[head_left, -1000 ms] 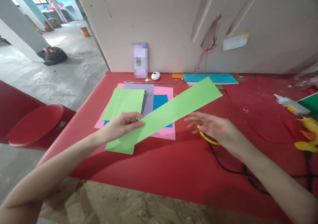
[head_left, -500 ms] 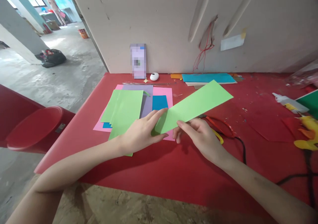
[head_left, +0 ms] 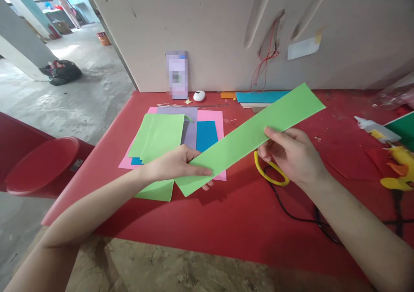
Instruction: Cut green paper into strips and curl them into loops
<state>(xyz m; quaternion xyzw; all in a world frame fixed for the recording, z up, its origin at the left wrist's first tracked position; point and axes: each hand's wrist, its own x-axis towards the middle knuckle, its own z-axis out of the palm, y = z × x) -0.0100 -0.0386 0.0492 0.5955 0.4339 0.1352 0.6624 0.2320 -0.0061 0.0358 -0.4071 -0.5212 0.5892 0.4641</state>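
Observation:
A long light-green paper strip (head_left: pixel 246 145) slants up to the right above the table. My left hand (head_left: pixel 181 164) is closed on its lower end, thumb on top and fingertips beneath. Near its middle, my right hand (head_left: pixel 287 147) pinches the strip's lower edge between thumb and fingers. Left of the strip, several light-green sheets (head_left: pixel 163 132) lie on pink paper (head_left: pixel 210 116), a purple sheet (head_left: pixel 190 130) and a blue piece (head_left: pixel 207 134). Below my right hand shows a yellow scissors-like handle loop (head_left: pixel 273 180), partly hidden.
On the red table (head_left: pixel 226 223), a phone (head_left: pixel 177 76) leans against the wall beside a white rounded object (head_left: pixel 199 95). Blue sheets (head_left: pixel 258 97) lie behind. At right are a glue bottle (head_left: pixel 377 130), a yellow glue gun (head_left: pixel 401 171) and black cable (head_left: pixel 291 216). A red bin (head_left: pixel 42 167) stands left.
The strip has shifted right and up, and more of its length shows. My left hand has gone from resting over its lower end to gripping it; my right hand has moved right along it.

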